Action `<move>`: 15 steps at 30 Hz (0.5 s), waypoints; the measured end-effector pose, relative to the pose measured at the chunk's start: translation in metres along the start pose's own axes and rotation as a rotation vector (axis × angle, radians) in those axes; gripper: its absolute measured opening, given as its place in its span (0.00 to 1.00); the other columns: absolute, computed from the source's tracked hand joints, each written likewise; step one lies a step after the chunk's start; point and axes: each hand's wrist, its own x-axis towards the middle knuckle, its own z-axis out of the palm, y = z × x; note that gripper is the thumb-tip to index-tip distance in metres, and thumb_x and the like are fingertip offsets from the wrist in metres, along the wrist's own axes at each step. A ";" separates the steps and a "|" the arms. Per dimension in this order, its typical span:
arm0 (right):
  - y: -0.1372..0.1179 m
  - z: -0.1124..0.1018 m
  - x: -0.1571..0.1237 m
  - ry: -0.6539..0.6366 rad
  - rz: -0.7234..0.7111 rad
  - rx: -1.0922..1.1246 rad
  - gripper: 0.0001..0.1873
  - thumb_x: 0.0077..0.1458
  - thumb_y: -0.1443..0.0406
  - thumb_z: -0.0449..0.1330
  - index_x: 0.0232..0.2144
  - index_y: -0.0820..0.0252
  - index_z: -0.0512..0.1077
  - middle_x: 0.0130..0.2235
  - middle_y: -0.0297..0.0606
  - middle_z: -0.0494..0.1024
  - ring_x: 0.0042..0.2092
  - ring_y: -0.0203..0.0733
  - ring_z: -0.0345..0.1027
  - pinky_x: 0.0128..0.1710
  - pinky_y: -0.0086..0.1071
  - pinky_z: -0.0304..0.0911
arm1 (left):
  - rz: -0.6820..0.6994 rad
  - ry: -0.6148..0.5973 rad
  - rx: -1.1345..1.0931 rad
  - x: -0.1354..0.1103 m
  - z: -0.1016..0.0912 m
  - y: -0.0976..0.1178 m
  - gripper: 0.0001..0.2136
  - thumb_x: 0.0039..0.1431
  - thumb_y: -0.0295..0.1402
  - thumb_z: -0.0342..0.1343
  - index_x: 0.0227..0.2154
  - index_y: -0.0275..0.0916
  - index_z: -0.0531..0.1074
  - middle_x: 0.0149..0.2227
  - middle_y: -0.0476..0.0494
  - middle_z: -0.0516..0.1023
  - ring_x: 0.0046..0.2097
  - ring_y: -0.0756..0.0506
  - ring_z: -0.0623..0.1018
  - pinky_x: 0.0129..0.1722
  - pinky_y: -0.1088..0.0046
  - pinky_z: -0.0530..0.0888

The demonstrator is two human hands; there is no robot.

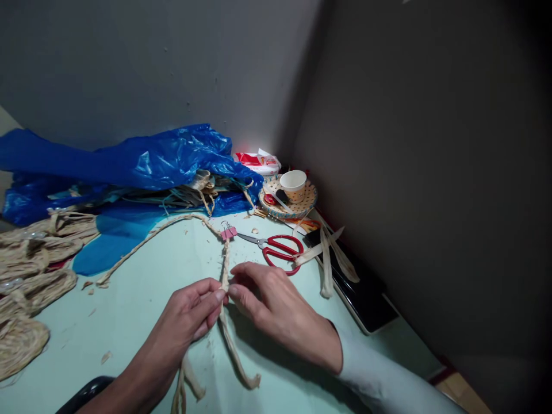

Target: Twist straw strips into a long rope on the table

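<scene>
A tan braided straw cord [159, 230] runs in an arc across the pale green table [129, 310] and down to my hands. A pink binder clip [228, 232] is clamped on the cord just above them. My left hand [190, 316] pinches the cord from the left with thumb and fingers closed. My right hand [276, 310] pinches it from the right, fingertips almost meeting the left hand's. Loose straw ends [241, 362] trail below my hands toward me.
Red-handled scissors [280, 250] lie right of the clip. Loose straw strips [328, 261] rest across a dark flat device [366, 299]. A woven plate [304, 204] holding a paper cup [294, 184] stands in the corner. Blue plastic bags [142, 161] and braided straw bundles [30, 276] fill the left.
</scene>
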 end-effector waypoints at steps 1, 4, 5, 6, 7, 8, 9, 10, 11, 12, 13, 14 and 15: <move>0.002 0.001 0.002 -0.068 0.026 0.077 0.12 0.65 0.62 0.52 0.39 0.62 0.73 0.34 0.38 0.77 0.36 0.38 0.66 0.35 0.30 0.56 | -0.015 0.004 -0.017 0.000 0.001 0.001 0.14 0.47 0.42 0.66 0.26 0.38 0.71 0.23 0.56 0.65 0.26 0.54 0.62 0.26 0.86 0.63; 0.010 0.009 0.008 -0.137 0.086 0.231 0.11 0.64 0.63 0.53 0.33 0.63 0.72 0.29 0.34 0.73 0.32 0.35 0.62 0.32 0.28 0.53 | -0.048 0.012 -0.063 -0.001 0.002 0.002 0.13 0.41 0.38 0.69 0.25 0.39 0.71 0.24 0.56 0.66 0.27 0.54 0.64 0.28 0.85 0.66; 0.012 0.012 0.009 -0.126 0.097 0.264 0.10 0.63 0.64 0.55 0.31 0.63 0.72 0.28 0.33 0.71 0.32 0.35 0.61 0.31 0.28 0.53 | -0.053 0.010 -0.068 -0.001 0.002 0.002 0.13 0.40 0.37 0.70 0.25 0.39 0.72 0.23 0.56 0.66 0.27 0.54 0.65 0.29 0.85 0.66; 0.015 0.015 0.010 -0.116 0.103 0.296 0.09 0.61 0.64 0.56 0.31 0.63 0.72 0.28 0.32 0.70 0.31 0.34 0.60 0.31 0.28 0.52 | -0.058 0.009 -0.066 -0.001 0.002 0.002 0.13 0.39 0.36 0.70 0.25 0.39 0.72 0.23 0.56 0.66 0.27 0.54 0.65 0.29 0.86 0.66; 0.016 0.017 0.011 -0.109 0.106 0.326 0.09 0.61 0.64 0.57 0.30 0.63 0.72 0.27 0.31 0.69 0.31 0.34 0.60 0.31 0.27 0.52 | -0.063 0.006 -0.058 0.000 0.001 0.002 0.13 0.39 0.36 0.70 0.24 0.39 0.72 0.23 0.56 0.66 0.27 0.54 0.64 0.28 0.86 0.66; 0.018 0.018 0.012 -0.109 0.111 0.351 0.09 0.60 0.64 0.57 0.30 0.62 0.72 0.27 0.31 0.69 0.30 0.33 0.59 0.30 0.27 0.52 | -0.064 0.003 -0.048 0.000 0.000 0.001 0.13 0.39 0.37 0.70 0.24 0.39 0.72 0.22 0.56 0.66 0.26 0.54 0.64 0.27 0.86 0.66; 0.018 0.019 0.012 -0.109 0.120 0.372 0.09 0.59 0.64 0.58 0.29 0.62 0.72 0.26 0.30 0.68 0.30 0.33 0.59 0.30 0.27 0.52 | -0.063 0.000 -0.039 0.000 0.000 0.001 0.13 0.39 0.38 0.70 0.24 0.39 0.72 0.22 0.56 0.66 0.26 0.54 0.64 0.27 0.87 0.65; 0.019 0.019 0.011 -0.109 0.130 0.392 0.09 0.59 0.64 0.58 0.29 0.62 0.71 0.26 0.30 0.69 0.30 0.33 0.59 0.30 0.27 0.52 | -0.065 -0.006 -0.030 -0.001 0.000 0.000 0.13 0.39 0.39 0.70 0.24 0.39 0.73 0.21 0.56 0.66 0.26 0.54 0.64 0.27 0.87 0.66; 0.019 0.020 0.011 -0.110 0.140 0.417 0.09 0.59 0.64 0.58 0.28 0.62 0.71 0.26 0.31 0.69 0.30 0.33 0.60 0.30 0.26 0.53 | -0.064 -0.011 -0.023 -0.001 0.000 0.000 0.14 0.40 0.40 0.70 0.24 0.39 0.73 0.22 0.56 0.67 0.26 0.54 0.65 0.27 0.87 0.67; 0.018 0.020 0.010 -0.112 0.147 0.447 0.09 0.59 0.64 0.57 0.28 0.62 0.71 0.26 0.31 0.70 0.30 0.33 0.62 0.31 0.26 0.55 | -0.063 -0.009 -0.018 -0.002 0.000 -0.001 0.14 0.40 0.41 0.70 0.25 0.40 0.73 0.22 0.56 0.68 0.27 0.54 0.66 0.28 0.86 0.68; 0.018 0.021 0.010 -0.117 0.150 0.481 0.09 0.59 0.64 0.56 0.28 0.62 0.71 0.26 0.32 0.72 0.30 0.33 0.63 0.33 0.26 0.56 | -0.062 -0.006 -0.009 -0.002 0.001 -0.003 0.15 0.40 0.42 0.70 0.26 0.40 0.74 0.23 0.55 0.70 0.28 0.53 0.68 0.29 0.86 0.69; 0.018 0.022 0.009 -0.121 0.150 0.520 0.09 0.60 0.64 0.56 0.28 0.62 0.71 0.26 0.32 0.73 0.30 0.33 0.65 0.34 0.26 0.58 | -0.045 0.022 -0.006 -0.002 0.000 -0.005 0.15 0.41 0.44 0.70 0.27 0.41 0.74 0.24 0.55 0.71 0.29 0.52 0.69 0.31 0.85 0.71; 0.018 0.023 0.009 -0.119 0.147 0.547 0.09 0.60 0.64 0.56 0.29 0.61 0.71 0.26 0.32 0.74 0.30 0.33 0.66 0.35 0.26 0.59 | -0.026 0.052 0.011 -0.001 -0.001 -0.009 0.16 0.42 0.46 0.69 0.28 0.41 0.74 0.25 0.54 0.73 0.29 0.52 0.70 0.30 0.84 0.71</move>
